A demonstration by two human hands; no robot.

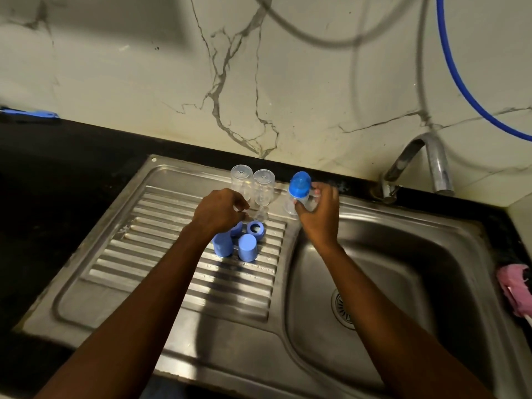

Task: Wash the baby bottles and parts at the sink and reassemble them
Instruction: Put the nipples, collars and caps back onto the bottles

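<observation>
A veined marble wall fills the upper half, with a blue hose hanging down it at the right and a black counter running along its foot. Set into the counter is a steel sink, its ribbed drainboard on the left and its basin on the right, under a curved tap. A pink cloth lies at the basin's right edge. The right hand is raised over the near corner of the basin, thumb and fingers curled round the clear body of a capped bottle, which stands nearly upright with its blue top towards the wall. The left hand hovers over the drainboard with fingers drawn in close together; whether they pinch something small and clear is too blurred to tell. Just beyond it, two clear bottles stand upside down side by side at the back of the drainboard. In front of the left hand, two blue caps stand mouth down beside each other, a blue ring lies just behind them, and a clear teat sits between the ring and the upturned bottles.
</observation>
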